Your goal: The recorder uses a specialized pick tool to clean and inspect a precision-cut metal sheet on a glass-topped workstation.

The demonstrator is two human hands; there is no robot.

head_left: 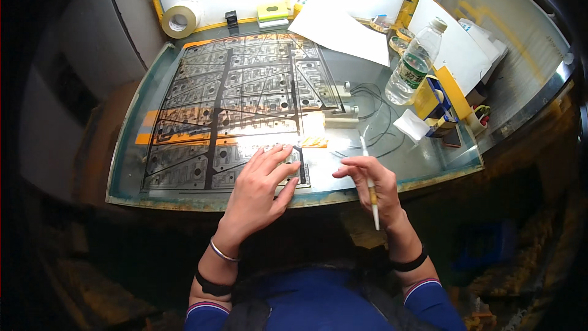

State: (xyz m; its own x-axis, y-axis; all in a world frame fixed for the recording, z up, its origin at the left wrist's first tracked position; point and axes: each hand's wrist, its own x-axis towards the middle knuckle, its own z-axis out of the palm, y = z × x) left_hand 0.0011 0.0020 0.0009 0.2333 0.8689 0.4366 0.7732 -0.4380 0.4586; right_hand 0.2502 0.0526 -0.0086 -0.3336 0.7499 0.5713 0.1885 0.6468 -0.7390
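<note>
A large see-through sheet printed with dark angular patterns (pixel 202 89) lies on the glass-topped table. My left hand (pixel 260 187) rests on its near right part, fingers stretched out and holding nothing. To the right of the sheet, my right hand (pixel 375 185) is raised near the table's front edge. Its fingers are closed round a slim white pen-like tool (pixel 373 199) with a yellowish band. One end of the tool points away from me, the other down toward me; I cannot make out its tip.
Thin dark cables (pixel 383 116) loop beside pale blocks (pixel 343 119). A water bottle (pixel 413 67) stands at the right, near a blue and yellow box (pixel 438 101). White paper (pixel 346 30), a tape roll (pixel 180 19) and a yellow-green box (pixel 272 12) line the back.
</note>
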